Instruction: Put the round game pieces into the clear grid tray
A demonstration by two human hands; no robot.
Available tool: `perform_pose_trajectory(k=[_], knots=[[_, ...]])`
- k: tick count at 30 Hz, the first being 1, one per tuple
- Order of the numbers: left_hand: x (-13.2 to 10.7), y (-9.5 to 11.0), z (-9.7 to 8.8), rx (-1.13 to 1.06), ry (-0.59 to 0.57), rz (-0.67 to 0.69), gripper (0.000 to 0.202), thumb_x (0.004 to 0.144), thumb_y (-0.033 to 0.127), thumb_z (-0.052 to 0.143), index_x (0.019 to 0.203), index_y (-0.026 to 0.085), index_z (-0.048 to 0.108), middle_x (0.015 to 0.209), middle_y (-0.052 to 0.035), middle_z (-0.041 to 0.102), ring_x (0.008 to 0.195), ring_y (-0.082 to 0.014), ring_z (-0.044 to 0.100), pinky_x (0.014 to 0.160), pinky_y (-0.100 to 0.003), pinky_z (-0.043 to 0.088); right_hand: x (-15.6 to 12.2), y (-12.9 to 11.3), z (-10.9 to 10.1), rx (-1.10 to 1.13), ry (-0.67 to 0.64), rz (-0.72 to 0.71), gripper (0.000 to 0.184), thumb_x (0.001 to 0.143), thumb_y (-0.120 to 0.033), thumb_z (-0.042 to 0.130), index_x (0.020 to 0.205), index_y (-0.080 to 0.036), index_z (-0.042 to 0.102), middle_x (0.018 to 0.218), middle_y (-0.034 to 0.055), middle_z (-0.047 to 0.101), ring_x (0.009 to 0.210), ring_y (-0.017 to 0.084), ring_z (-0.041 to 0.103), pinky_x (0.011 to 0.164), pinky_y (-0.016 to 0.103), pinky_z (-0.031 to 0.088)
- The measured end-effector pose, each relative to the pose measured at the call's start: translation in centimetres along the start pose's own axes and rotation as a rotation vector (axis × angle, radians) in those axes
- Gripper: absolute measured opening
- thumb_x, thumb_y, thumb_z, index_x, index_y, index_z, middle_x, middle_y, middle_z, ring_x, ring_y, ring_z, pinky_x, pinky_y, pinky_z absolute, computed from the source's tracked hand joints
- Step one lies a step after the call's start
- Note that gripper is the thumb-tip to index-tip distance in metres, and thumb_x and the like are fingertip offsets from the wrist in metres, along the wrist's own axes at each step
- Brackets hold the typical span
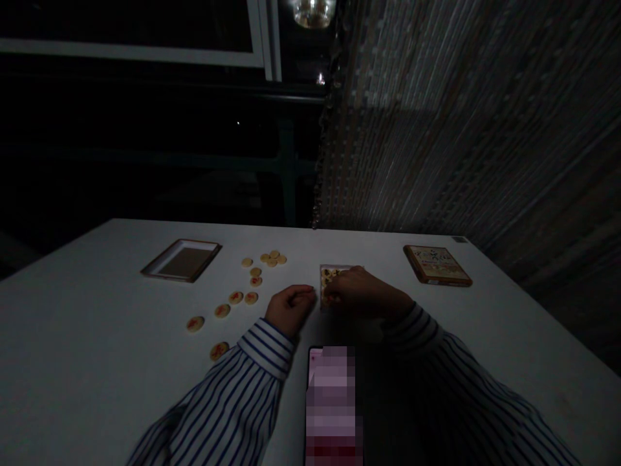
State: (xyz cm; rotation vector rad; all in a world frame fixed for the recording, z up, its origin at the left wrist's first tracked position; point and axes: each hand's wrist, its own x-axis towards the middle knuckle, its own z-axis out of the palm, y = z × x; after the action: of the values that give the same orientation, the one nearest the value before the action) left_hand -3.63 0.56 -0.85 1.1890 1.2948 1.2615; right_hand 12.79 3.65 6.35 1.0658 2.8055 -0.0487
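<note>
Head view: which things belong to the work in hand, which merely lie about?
In hand: small square box of pieces under the right hand, beside the left hand; cream round discs with red marks.
Lying about: empty brown tray; printed brown flat box; smartphone.

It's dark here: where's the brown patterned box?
In the head view, the brown patterned box lies far right on the white table, beyond the right hand, apart from it.

— Can we read the red marks on the round pieces (pixel 236 297) at ten o'clock?
— No, we find them too small and dim. The flat box (pixel 437 265) at two o'clock bears print we cannot read; the phone (pixel 334 404) screen at six o'clock is blurred.
</note>
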Motion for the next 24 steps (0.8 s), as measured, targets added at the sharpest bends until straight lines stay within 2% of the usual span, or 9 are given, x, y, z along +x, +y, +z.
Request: perform_pose_trajectory(k=[3,8,14,24], knots=[[0.0,0.0,0.0,-0.019,-0.002,-0.008,0.022,0.057,0.025,0.065,0.075,0.013,0.065,0.062,-0.0029,0.066,0.056,-0.0115,0.058,0.053,-0.022,0.046,0.0,0.0,-0.1,-0.001,-0.015,0.008,0.021,0.075,-0.031,0.046,0.087,-0.022,0.061,0.087,0.0041,0.064,0.079,0.017,0.056,0.066,0.027,0.032],[-0.1,0.0,0.0,-0.028,-0.009,-0.003,0.023,0.056,0.026,0.065,0.075,0.013,0.064,0.063,-0.0033,0.066,0.058,-0.012,0.058,0.055,-0.023,0.046,-0.6,0.1,-1.0,-0.035,0.038,0.074,0.026,0.077,-0.034,0.042,0.088,-0.019,0.06,0.086,0.0063,0.063,0.076,0.017,0.056,0.065,0.027,0.032],[-0.1,-0.2,0.2,-0.025,0.024,0.011,0.023,0.057,0.028,0.065,0.075,0.014,0.064,0.061,-0.0023,0.066,0.056,-0.0117,0.058,0.055,-0.023,0.046,-1.4,0.3,-2.3,-0.076,0.077,0.156,0.029,0.081,-0.029,0.034,0.084,-0.017,0.06,0.081,0.0072,0.064,0.073,0.017,0.056,0.064,0.027,0.031],[-0.2,-0.5,0.3,0.035,0.021,0.059,0.022,0.058,0.029,0.064,0.074,0.014,0.064,0.059,-0.0021,0.065,0.055,-0.0115,0.057,0.054,-0.023,0.045,-1.9,0.8,-2.5,-0.047,0.097,0.193,0.032,0.083,-0.028,0.032,0.084,-0.016,0.061,0.08,0.0076,0.064,0.07,0.015,0.055,0.063,0.027,0.031]])
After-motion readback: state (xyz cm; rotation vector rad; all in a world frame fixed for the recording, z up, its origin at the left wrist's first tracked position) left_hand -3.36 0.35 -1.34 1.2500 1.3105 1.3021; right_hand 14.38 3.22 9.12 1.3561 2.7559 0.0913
